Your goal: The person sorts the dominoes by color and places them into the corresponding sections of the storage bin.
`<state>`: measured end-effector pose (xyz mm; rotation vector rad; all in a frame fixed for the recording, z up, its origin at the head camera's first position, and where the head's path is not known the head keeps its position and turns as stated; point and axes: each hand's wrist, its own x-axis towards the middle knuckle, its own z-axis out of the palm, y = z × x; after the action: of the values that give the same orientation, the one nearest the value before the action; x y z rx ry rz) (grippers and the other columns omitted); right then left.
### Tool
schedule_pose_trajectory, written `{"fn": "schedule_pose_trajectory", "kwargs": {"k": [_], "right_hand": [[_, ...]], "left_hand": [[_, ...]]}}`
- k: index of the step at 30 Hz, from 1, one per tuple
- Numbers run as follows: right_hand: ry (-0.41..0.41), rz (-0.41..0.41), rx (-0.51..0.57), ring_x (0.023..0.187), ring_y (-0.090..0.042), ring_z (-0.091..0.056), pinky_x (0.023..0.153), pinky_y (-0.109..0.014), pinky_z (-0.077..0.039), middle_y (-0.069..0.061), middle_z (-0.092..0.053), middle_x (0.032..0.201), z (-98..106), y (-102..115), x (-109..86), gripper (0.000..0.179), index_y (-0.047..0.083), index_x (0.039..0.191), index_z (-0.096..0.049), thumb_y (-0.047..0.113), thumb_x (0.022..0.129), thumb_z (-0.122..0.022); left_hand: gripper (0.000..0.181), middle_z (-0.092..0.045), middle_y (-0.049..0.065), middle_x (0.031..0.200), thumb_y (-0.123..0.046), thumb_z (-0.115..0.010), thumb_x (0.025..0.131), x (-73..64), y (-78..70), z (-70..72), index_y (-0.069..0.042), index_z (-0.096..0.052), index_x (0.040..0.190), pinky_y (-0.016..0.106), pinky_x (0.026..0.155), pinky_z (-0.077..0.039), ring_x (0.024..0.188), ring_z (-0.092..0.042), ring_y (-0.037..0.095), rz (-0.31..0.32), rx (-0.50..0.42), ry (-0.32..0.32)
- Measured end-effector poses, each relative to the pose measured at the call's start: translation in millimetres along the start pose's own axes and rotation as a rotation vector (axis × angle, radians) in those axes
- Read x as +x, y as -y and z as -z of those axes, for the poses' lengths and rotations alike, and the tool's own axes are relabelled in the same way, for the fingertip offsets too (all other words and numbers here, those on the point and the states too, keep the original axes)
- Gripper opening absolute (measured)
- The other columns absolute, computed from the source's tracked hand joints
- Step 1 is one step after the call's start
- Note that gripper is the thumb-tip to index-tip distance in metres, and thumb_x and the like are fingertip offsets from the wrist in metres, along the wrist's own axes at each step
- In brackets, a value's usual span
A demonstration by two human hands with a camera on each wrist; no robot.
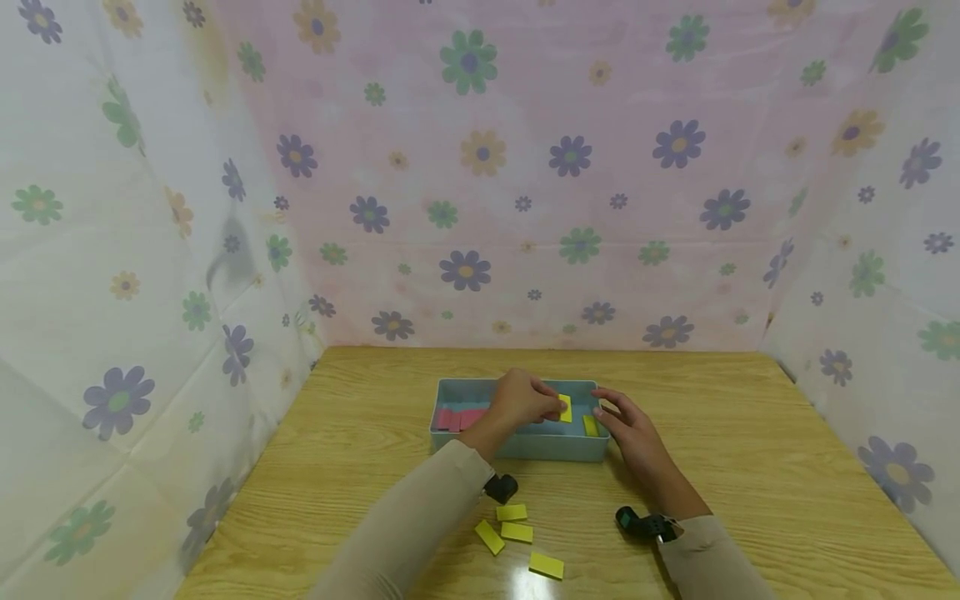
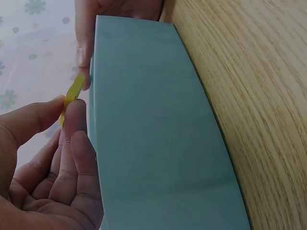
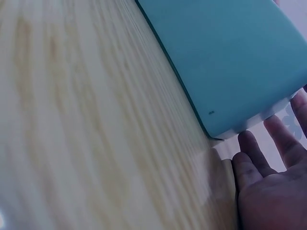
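Note:
My left hand (image 1: pixel 522 398) reaches over the blue box (image 1: pixel 551 450) and pinches a yellow block (image 1: pixel 566 408) between thumb and fingertips. The left wrist view shows the same flat yellow block (image 2: pixel 72 98) edge-on, just above the box rim. My right hand (image 1: pixel 632 429) is at the box's right end, its fingers extended against the end wall and rim. In the right wrist view, those fingertips (image 3: pixel 248 139) meet the box's end (image 3: pixel 240 72). Inside the box, another yellow block (image 1: pixel 591 426) leans at the right, and several pink blocks (image 1: pixel 459 419) lie at the left.
Several yellow blocks (image 1: pixel 517 532) lie on the wooden table (image 1: pixel 360 483) in front of the box, between my forearms. A flowered cloth (image 1: pixel 517 183) hangs behind the table and along both sides. Black wrist devices (image 1: pixel 645 525) sit by my sleeves.

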<state>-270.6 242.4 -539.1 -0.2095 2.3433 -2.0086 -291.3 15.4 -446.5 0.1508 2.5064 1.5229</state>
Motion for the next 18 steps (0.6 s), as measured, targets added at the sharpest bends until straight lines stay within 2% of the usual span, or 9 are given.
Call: {"fn": "schedule_pose_trajectory", "kwargs": {"k": [5,11,18], "right_hand": [[-0.007,-0.015,-0.012,0.155,-0.039,-0.028,0.125,-0.065,-0.023,-0.001,-0.022,0.171,-0.9,1.5,-1.5,0.051,0.019,0.152,-0.048,0.042,0.107,-0.057],[-0.009,0.006,-0.005,0.154,-0.038,-0.031,0.124,-0.065,-0.025,-0.001,-0.024,0.170,-1.4,0.5,-1.4,0.053,0.019,0.152,-0.048,0.044,0.106,-0.057],[-0.007,0.009,0.006,0.154,-0.038,-0.031,0.124,-0.065,-0.025,-0.002,-0.025,0.170,-1.0,-0.4,-0.1,0.053,0.017,0.151,-0.048,0.044,0.106,-0.057]], "left_hand": [[0.012,-0.075,-0.002,0.066,-0.023,-0.088,0.084,4.8,-3.2,-7.5,-0.013,-0.082,0.081,0.040,0.073,-0.065,0.079,-0.078,0.025,0.017,0.029,-0.009],[0.013,-0.074,-0.003,0.063,-0.023,-0.089,0.083,11.2,-9.4,-16.0,-0.011,-0.084,0.081,0.042,0.074,-0.065,0.078,-0.078,0.025,0.019,0.081,-0.020],[0.012,-0.074,0.000,0.062,-0.017,-0.089,0.083,18.1,-11.7,-22.0,-0.009,-0.083,0.077,0.044,0.076,-0.065,0.077,-0.079,0.025,0.042,0.078,-0.011]]}}
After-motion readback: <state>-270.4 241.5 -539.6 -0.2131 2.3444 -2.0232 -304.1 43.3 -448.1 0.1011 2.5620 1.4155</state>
